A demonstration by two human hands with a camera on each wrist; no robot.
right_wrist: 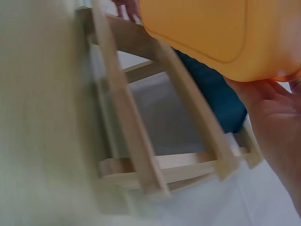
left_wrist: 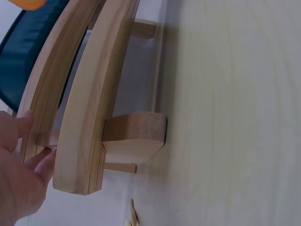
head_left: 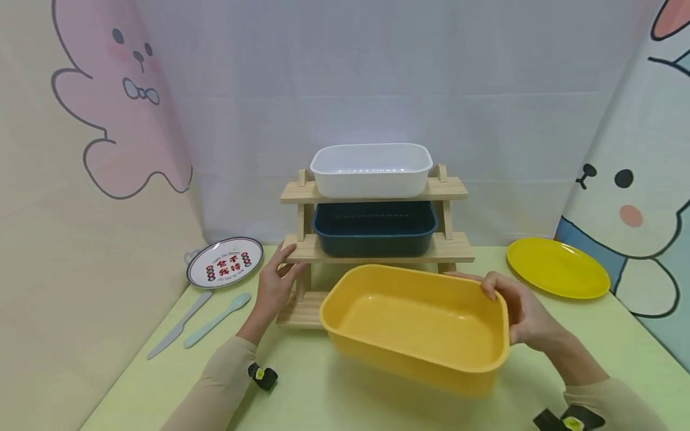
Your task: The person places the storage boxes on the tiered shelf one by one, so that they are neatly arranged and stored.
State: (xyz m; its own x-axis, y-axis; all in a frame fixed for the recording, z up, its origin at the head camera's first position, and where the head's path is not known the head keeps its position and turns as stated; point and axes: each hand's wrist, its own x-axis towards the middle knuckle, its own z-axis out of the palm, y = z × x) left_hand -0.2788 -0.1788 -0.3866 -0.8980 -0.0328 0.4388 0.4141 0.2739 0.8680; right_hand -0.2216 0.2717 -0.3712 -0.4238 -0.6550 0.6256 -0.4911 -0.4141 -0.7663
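A yellow plastic bin [head_left: 415, 323] hangs tilted in front of the lowest board of a three-tier wooden rack [head_left: 302, 308]. My right hand [head_left: 525, 311] grips the bin at its right end, fingers over the rim; in the right wrist view the bin [right_wrist: 202, 33] is seen from below. My left hand [head_left: 275, 284] holds the left end of the rack's middle board, the thumb in front, as the left wrist view shows the hand [left_wrist: 21, 169] there. A dark teal bin [head_left: 374, 242] sits on the middle board and a white bin [head_left: 372, 182] on the top one.
Left of the rack lie a round plate with red characters [head_left: 225, 263], a grey knife [head_left: 180, 326] and a pale green spoon [head_left: 218, 320]. A yellow oval plate [head_left: 557, 267] lies at the right. Cloth walls [head_left: 345, 78] with cartoon animals enclose the table.
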